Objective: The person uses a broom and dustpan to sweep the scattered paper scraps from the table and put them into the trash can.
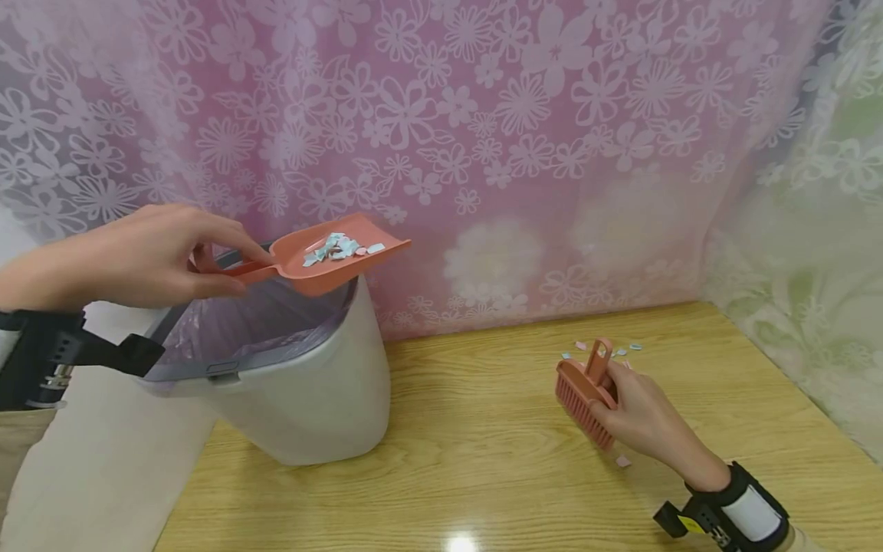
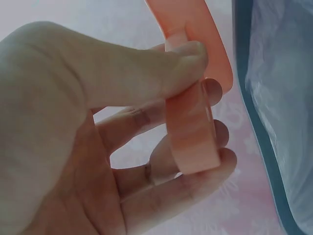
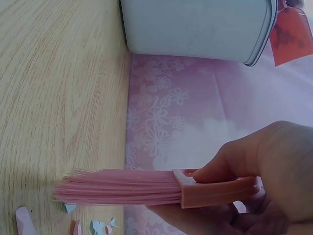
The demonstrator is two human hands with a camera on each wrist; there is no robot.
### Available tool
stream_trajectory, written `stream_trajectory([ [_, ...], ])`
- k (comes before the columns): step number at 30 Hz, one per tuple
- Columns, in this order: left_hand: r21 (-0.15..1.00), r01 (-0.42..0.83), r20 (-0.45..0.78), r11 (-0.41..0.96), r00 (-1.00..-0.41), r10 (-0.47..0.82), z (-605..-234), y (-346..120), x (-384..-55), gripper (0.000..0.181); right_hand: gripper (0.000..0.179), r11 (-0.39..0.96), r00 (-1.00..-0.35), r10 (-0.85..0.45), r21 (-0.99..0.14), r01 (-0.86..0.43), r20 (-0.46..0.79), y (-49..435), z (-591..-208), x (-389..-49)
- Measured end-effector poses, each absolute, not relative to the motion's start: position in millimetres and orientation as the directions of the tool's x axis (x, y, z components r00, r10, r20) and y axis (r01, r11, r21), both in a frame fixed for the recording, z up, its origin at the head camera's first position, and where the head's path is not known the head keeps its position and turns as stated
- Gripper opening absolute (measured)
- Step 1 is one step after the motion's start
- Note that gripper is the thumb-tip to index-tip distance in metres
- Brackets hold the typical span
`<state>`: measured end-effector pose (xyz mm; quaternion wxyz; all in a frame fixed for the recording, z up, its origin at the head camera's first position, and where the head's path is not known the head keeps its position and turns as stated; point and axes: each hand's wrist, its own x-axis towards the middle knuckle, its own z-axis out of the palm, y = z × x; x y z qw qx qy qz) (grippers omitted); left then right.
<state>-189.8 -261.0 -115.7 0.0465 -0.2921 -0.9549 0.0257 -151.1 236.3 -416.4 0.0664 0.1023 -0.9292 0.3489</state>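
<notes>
My left hand (image 1: 162,253) pinches the handle (image 2: 193,132) of a small coral dustpan (image 1: 313,285), thumb on one side and fingers on the other. Torn paper scraps (image 1: 338,247) in pale blue, white and pink lie in its pan. The dustpan is held over the open top of a white trash bin (image 1: 317,406) with a grey rim and a purple liner bag (image 1: 255,322). At the right, my right hand (image 1: 645,410) grips a coral hand brush (image 1: 586,395) with pink bristles (image 3: 117,187) pointing down close to the tabletop.
Several loose paper scraps (image 1: 636,347) lie on the wooden table (image 1: 469,429) behind the brush, and one pink scrap (image 1: 623,461) lies in front of it. A pink floral curtain (image 1: 483,153) hangs along the back, with a pale green floral one (image 1: 814,268) at the right.
</notes>
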Motion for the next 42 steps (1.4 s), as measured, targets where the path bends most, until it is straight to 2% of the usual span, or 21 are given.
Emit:
stream_trajectory([
  [10, -0.06, 0.461, 0.061, 0.886, -0.884, 0.464, -123, -295, -197, 0.039, 0.031, 0.735, -0.971, -0.154, -0.636, -0.237, 0.183, 237, -417, -156],
  [19, -0.131, 0.356, 0.04, 0.925, -0.931, 0.363, -127, -337, -194, 0.046, 0.03, 0.741, -0.974, -0.142, -0.633, -0.223, 0.176, 237, -416, -157],
  [26, -0.168, 0.272, 0.034, 0.947, -0.959, 0.282, -123, -344, -191, 0.05, 0.031, 0.737, -0.975, -0.147, -0.639, -0.221, 0.168, 237, -416, -158],
  [31, -0.183, 0.293, 0.051, 0.939, -0.95, 0.307, -127, -346, -193, 0.047, 0.032, 0.732, -0.973, -0.151, -0.642, -0.228, 0.174, 237, -417, -157],
  [36, -0.221, 0.308, 0.158, 0.925, -0.925, 0.346, -137, -348, -195, 0.04, 0.034, 0.738, -0.971, -0.151, -0.632, -0.237, 0.188, 237, -417, -157],
  [39, -0.284, 0.329, 0.236, 0.9, -0.886, 0.399, -144, -347, -196, 0.038, 0.036, 0.742, -0.97, -0.152, -0.626, -0.239, 0.19, 236, -417, -157],
  [42, -0.36, 0.378, 0.313, 0.853, -0.813, 0.492, -150, -346, -196, 0.032, 0.036, 0.744, -0.97, -0.151, -0.624, -0.238, 0.189, 237, -418, -156],
])
